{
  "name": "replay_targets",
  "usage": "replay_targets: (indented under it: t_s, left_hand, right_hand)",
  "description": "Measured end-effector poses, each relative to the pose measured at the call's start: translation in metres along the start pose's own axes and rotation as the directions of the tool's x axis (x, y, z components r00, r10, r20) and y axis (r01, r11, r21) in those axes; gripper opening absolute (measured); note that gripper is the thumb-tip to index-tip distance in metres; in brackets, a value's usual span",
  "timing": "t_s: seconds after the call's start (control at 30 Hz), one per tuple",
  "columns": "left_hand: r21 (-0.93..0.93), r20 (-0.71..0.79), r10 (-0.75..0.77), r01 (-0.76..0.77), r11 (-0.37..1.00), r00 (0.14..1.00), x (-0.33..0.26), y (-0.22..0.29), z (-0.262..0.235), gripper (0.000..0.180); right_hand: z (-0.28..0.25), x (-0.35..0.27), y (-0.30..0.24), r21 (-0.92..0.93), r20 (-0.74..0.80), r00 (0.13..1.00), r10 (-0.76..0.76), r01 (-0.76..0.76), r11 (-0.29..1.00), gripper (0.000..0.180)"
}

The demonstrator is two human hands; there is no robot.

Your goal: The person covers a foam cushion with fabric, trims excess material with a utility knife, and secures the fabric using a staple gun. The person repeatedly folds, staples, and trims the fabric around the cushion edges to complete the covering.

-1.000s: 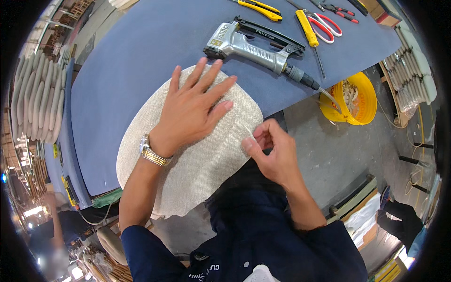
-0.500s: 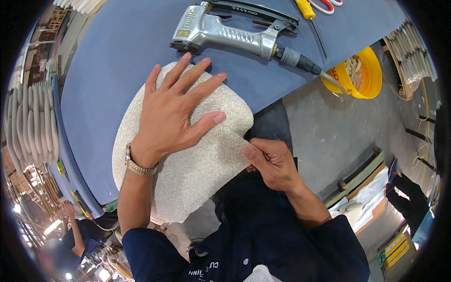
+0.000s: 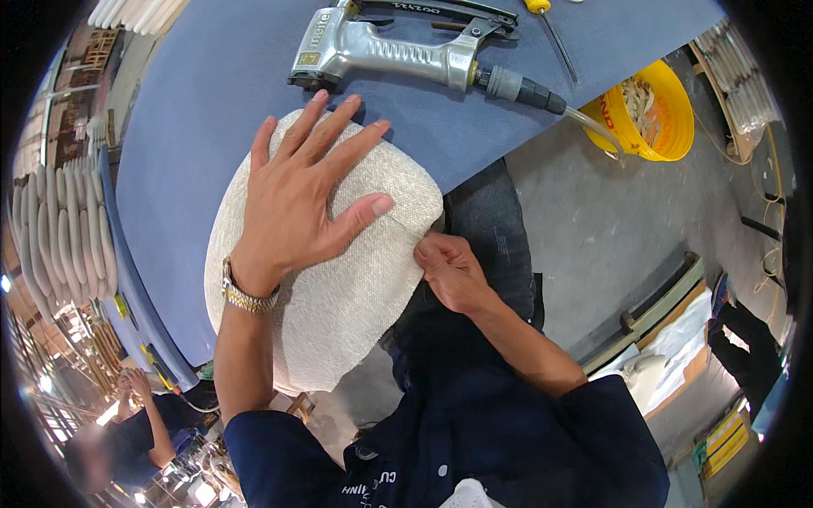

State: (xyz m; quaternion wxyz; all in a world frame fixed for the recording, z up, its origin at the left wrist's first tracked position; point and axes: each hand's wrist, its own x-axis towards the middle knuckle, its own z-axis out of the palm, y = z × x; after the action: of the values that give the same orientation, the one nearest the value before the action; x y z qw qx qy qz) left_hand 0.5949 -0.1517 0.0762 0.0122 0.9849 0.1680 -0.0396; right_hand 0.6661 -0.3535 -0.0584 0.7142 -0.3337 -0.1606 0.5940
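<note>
A rounded pad covered in off-white woven fabric lies partly on the blue-grey table and juts out over its near edge. My left hand presses flat on its top, fingers spread, with a metal watch on the wrist. At the pad's right edge my right hand is closed, pinching the fabric's border; a crease runs from there toward my left thumb. The underside of the pad is hidden. Just beyond my left fingertips lies a silver pneumatic staple gun, untouched.
An air hose runs from the staple gun past a yellow bucket of scraps. A yellow-handled screwdriver lies on the table. Stacked pale pads stand at left. Another person is at lower left; dark-clothed legs show at right.
My right hand has moved left and inward, drawing the fabric corner that stuck out in against the pad's edge. My left hand stays flat on the pad. The whole view has shifted slightly.
</note>
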Motion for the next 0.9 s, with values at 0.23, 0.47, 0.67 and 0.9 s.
replay_targets:
  t_s: [0.23,0.47,0.67,0.9]
  left_hand:
    - [-0.428,0.067,0.102,-0.064,0.902,0.993,-0.004,-0.033,-0.03,0.061]
    - [-0.355,0.298,-0.013,0.124,0.926,0.954,-0.012,-0.056,-0.106,0.051]
    - [-0.721,0.274,-0.061,0.247,0.648,0.96,-0.053,-0.05,-0.139,0.059]
    - [-0.54,0.303,-0.029,0.196,0.819,0.953,-0.034,-0.051,-0.141,0.061]
  right_hand:
    - [0.056,0.012,-0.038,-0.254,0.129,0.966,-0.223,0.25,0.934,0.045]
    - [0.132,0.039,-0.075,-0.248,0.122,0.934,-0.335,0.355,0.901,0.037]
    - [0.167,0.053,-0.077,-0.177,0.174,0.93,-0.323,0.353,0.919,0.036]
    - [0.169,0.077,-0.067,-0.171,0.069,0.919,-0.388,0.394,0.903,0.039]
